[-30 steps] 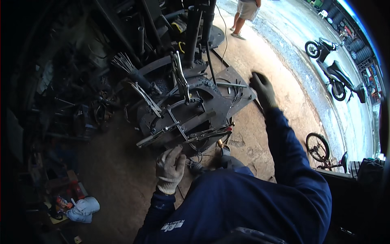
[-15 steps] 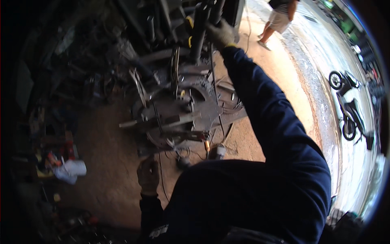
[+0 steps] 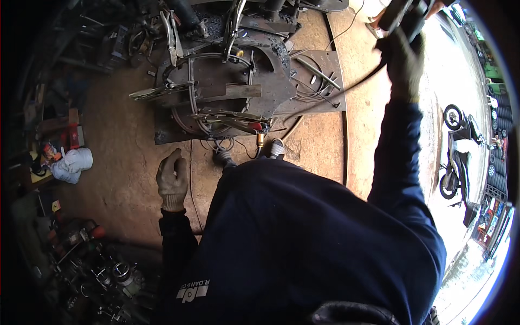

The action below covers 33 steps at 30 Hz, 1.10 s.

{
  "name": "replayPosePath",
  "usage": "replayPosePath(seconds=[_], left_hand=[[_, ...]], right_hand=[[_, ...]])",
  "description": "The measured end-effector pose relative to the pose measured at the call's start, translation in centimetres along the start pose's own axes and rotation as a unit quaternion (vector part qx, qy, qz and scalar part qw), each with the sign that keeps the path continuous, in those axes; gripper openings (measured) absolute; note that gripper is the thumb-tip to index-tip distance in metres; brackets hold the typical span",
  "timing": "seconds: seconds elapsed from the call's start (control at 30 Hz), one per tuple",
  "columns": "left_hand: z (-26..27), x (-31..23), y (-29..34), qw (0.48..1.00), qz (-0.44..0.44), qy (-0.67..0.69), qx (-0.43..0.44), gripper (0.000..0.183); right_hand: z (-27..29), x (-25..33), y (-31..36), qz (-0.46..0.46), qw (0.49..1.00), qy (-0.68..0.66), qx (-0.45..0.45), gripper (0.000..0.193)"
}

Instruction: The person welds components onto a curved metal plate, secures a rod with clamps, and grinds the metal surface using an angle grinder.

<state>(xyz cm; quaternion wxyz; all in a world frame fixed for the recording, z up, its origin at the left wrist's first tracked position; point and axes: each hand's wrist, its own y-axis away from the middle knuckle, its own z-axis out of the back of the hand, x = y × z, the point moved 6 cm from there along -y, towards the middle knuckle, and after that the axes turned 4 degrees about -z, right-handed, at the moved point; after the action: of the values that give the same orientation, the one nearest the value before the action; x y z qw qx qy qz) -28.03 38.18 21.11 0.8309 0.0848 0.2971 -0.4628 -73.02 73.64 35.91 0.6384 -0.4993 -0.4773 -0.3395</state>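
left hand, loosely curled, hangs over open floor off the bench; right hand, farther right than before, grips a dark thing.

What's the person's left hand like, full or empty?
Empty, as far as shows: the gloved left hand hangs over the brown floor, fingers loosely curled, with nothing visible in it.

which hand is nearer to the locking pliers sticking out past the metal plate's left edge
Left. The left hand is below the locking pliers in the picture, apart from them; the right hand is far to their right, past the metal plate.
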Motion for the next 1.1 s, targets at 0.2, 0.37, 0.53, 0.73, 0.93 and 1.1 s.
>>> replayPosePath(seconds=[0.2,0.37,0.53,0.73,0.93,1.1], left_hand=[[-0.8,0.9,-1.4,0.999,-0.025,-0.034,0.004,0.026],[-1.7,0.5,-2.7,0.988,-0.068,-0.137,0.016,0.028],[-1.9,-2.6,-3.5,0.922,-0.204,-0.318,-0.081,0.031],[-2.9,-0.3,-3.2,0.951,-0.104,-0.287,-0.055,0.042],[-1.8,-0.1,-4.3,0.974,-0.031,-0.216,-0.062,0.034],[2.0,-2.8,-7.0,0.974,-0.042,-0.136,-0.176,0.018]], right_hand=[[-1.4,-8.3,13.3,-0.29,0.957,-0.017,0.013,0.041],[-4.1,-12.7,16.3,-0.31,0.947,0.031,0.077,0.052],[-4.7,-14.4,16.5,-0.394,0.918,-0.009,0.055,0.048],[-6.1,-15.6,15.0,-0.416,0.906,0.039,0.073,0.042],[-6.3,-18.8,15.4,-0.38,0.922,-0.049,0.062,0.024],[-5.6,-19.5,16.6,-0.329,0.942,-0.035,0.061,0.024]])
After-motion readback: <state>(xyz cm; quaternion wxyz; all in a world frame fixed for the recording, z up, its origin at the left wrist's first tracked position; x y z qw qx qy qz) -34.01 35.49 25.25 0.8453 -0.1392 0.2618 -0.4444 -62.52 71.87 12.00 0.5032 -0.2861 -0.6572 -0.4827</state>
